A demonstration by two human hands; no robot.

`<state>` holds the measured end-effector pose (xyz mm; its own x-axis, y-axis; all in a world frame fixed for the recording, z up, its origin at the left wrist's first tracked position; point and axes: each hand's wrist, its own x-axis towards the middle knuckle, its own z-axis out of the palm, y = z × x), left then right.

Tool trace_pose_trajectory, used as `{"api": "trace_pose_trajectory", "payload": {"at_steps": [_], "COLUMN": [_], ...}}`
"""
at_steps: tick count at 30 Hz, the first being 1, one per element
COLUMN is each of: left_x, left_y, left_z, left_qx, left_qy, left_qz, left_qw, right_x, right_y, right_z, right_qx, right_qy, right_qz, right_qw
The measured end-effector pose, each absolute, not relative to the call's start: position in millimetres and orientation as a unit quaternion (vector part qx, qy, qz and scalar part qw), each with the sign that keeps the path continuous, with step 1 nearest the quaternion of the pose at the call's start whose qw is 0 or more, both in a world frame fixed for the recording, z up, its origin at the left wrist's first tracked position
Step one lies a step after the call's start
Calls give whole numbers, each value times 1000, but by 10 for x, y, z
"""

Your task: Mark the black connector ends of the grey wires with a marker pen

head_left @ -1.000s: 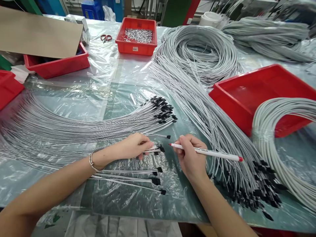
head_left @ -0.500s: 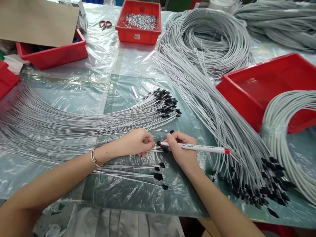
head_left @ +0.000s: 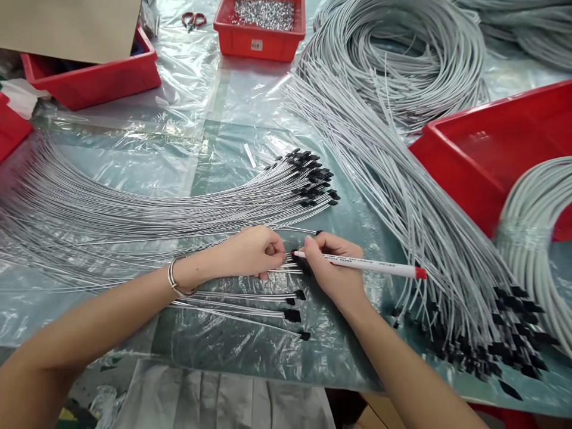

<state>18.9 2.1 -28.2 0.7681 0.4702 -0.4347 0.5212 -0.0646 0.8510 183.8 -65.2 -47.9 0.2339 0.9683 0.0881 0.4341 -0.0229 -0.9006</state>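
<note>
My left hand (head_left: 261,251) is closed, thumb and fingers pinched on a thin grey cable close to its black end. My right hand (head_left: 335,265) grips a white marker (head_left: 375,266) with a red cap end; its red tip is at the black cable end (head_left: 295,254) beside my left fingertips. More black-ended cables lie under and below my hands, one with a black connector (head_left: 292,316). Behind my left hand a curved bundle of thin cables (head_left: 179,214) ends in a cluster of black connectors (head_left: 313,176).
A red bin (head_left: 257,50) of small metal parts and red-handled scissors (head_left: 193,21) are at the back. Thick grey cable coils (head_left: 393,65) spread on the right, beside a large red tray (head_left: 473,143). Cardboard (head_left: 71,30) covers a red bin (head_left: 102,80) at back left.
The view has shifted, so most objects on the table sit slightly higher and those on the right further right. Both hands keep their holds, the marker tip staying by the cable end.
</note>
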Motion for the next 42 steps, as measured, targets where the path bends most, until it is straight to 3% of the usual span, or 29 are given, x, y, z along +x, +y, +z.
{"api": "trace_pose_trajectory", "payload": {"at_steps": [22,25,29,33,42], "left_x": [182,202,205,127,-115], "left_y": [28,-20,-121,-156,-604], "left_z": [-285,-201,-83,-50,94], "left_qx": [731,787,902,951,960], "left_qy": [336,332,303,280,219], "left_qz": [-30,-26,5,18,-135], "left_qw": [593,519,306,130,108], "right_x": [1888,1965,2091,2179,2146], "right_y": [-645,-626,-594,-572,-585], "right_z": [-463,-445,-369,-291,-276], "right_qx": [-632,-616,-559,-516,-510], "right_qy": [-531,-480,-377,-313,-324], "right_qz": [335,351,380,397,389], "right_qw": [455,516,633,691,695]}}
